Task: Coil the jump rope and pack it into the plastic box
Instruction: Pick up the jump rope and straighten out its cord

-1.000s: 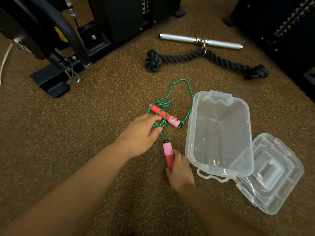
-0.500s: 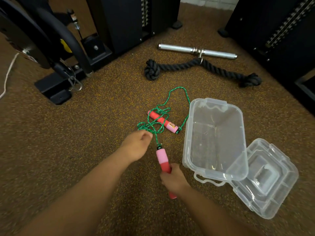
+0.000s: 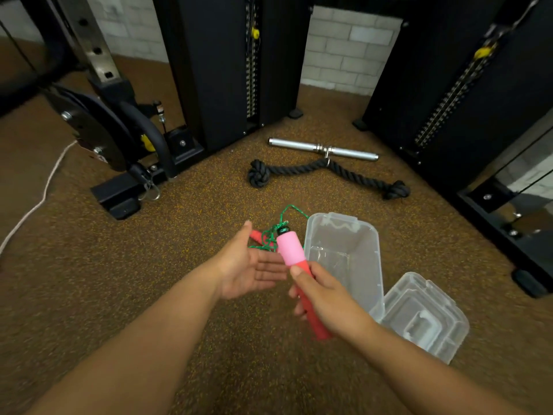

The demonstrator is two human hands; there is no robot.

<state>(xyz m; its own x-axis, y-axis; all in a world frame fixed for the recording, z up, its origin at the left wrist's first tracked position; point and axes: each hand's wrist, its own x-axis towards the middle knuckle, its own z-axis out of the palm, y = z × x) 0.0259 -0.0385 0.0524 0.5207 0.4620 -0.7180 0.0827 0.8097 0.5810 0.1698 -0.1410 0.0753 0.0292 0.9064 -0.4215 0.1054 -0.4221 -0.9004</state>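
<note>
My right hand [image 3: 326,298] grips the red shaft of a jump rope handle [image 3: 291,250], lifted off the floor with its pink end pointing up and away. The green rope [image 3: 270,238] trails from that end down to a tangle on the floor, where the tip of the second red handle [image 3: 255,235] peeks out behind my left hand. Palm up and fingers spread, my left hand [image 3: 248,265] hovers just left of the raised handle and holds nothing. The clear plastic box [image 3: 368,265] stands open on the floor right of the handle, and its lid [image 3: 425,319] lies at its near right corner.
The floor is brown speckled rubber. A black knotted rope attachment [image 3: 323,172] and a chrome bar [image 3: 323,149] lie beyond the box. Black weight-stack machines [image 3: 227,64] stand behind and to the right. A black machine base [image 3: 122,196] and a white cord [image 3: 36,202] are at left.
My right hand has lifted the handle from the floor toward me. My left hand let go of the green rope and opened palm up. The view tilted upward.
</note>
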